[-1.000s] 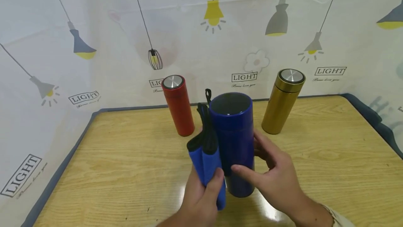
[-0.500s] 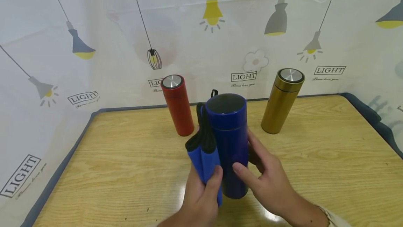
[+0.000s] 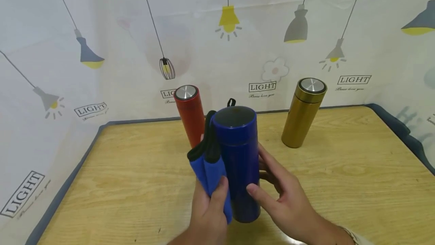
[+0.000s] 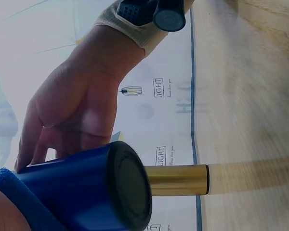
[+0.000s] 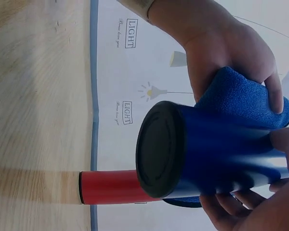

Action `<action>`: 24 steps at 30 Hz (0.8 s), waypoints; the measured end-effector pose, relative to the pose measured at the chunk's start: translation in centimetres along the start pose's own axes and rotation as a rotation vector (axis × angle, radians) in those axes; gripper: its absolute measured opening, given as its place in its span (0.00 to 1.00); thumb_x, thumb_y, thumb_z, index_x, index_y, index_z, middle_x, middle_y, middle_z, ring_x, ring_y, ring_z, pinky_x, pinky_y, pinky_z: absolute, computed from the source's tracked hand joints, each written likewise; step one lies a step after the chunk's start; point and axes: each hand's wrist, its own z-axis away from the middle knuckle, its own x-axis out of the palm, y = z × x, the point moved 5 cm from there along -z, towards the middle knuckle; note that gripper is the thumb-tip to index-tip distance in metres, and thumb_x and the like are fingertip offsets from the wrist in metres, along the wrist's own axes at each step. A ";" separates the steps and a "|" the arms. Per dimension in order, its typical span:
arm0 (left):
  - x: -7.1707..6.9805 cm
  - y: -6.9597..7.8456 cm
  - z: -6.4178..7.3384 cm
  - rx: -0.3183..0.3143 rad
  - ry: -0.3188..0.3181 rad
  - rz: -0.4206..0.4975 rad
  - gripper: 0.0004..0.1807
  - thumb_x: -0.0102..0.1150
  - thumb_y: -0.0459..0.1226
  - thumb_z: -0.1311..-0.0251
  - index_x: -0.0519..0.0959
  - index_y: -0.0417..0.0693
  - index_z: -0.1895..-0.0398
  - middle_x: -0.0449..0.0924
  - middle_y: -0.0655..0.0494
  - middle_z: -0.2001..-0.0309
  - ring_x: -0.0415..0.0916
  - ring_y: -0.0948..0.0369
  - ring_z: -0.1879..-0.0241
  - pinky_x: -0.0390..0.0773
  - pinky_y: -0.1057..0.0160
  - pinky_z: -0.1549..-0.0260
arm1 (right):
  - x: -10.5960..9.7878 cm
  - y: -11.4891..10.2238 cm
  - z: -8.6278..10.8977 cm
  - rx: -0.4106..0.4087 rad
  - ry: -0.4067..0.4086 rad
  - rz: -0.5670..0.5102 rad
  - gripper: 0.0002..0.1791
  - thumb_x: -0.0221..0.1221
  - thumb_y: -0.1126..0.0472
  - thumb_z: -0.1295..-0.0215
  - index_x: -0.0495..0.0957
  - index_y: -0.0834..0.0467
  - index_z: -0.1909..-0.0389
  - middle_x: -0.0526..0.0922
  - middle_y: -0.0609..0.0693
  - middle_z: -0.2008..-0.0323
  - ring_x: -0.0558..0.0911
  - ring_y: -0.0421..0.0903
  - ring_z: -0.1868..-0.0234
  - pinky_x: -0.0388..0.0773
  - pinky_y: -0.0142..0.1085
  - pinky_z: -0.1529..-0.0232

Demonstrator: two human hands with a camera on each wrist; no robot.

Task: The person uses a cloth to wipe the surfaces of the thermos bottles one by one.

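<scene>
In the head view a blue vacuum flask (image 3: 239, 169) stands nearly upright between my hands, raised off the table. My right hand (image 3: 289, 196) grips its right side, thumb in front and fingers behind. My left hand (image 3: 210, 203) holds a folded blue cloth (image 3: 214, 173) with black edging against the flask's left side. The flask's top is a dark grey disc; whether it is a lid or an open mouth is unclear. Its dark base (image 4: 130, 185) shows in the left wrist view. In the right wrist view the cloth (image 5: 236, 98) wraps along the flask's side.
A red flask (image 3: 190, 120) with a silver lid stands behind the cloth, partly covered by it. A gold flask (image 3: 303, 114) stands at the back right. The wooden table (image 3: 119, 184) ends at a lamp-printed curtain (image 3: 200, 30).
Both hands have shifted left with the blue flask and the cloth, so the cloth now overlaps the red flask. The head view has tilted slightly. The red and gold flasks have stayed in place.
</scene>
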 end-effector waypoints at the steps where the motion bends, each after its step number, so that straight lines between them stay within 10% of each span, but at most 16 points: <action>1: 0.0 0.0 -0.1 0.006 0.006 0.012 0.25 0.39 0.34 0.24 0.53 0.39 0.27 0.70 0.40 0.36 0.74 0.59 0.40 0.75 0.63 0.40 | 0.0 0.0 0.0 -0.001 0.003 0.004 0.47 0.62 0.75 0.38 0.54 0.50 0.22 0.74 0.53 0.33 0.81 0.43 0.41 0.80 0.35 0.44; 24: -0.5 -1.1 0.6 0.210 0.097 -0.023 0.23 0.37 0.26 0.27 0.61 0.36 0.31 0.78 0.54 0.42 0.77 0.65 0.44 0.76 0.68 0.44 | -0.3 -0.8 0.1 0.012 0.024 -0.011 0.46 0.72 0.73 0.50 0.67 0.53 0.29 0.76 0.50 0.40 0.78 0.40 0.44 0.84 0.38 0.51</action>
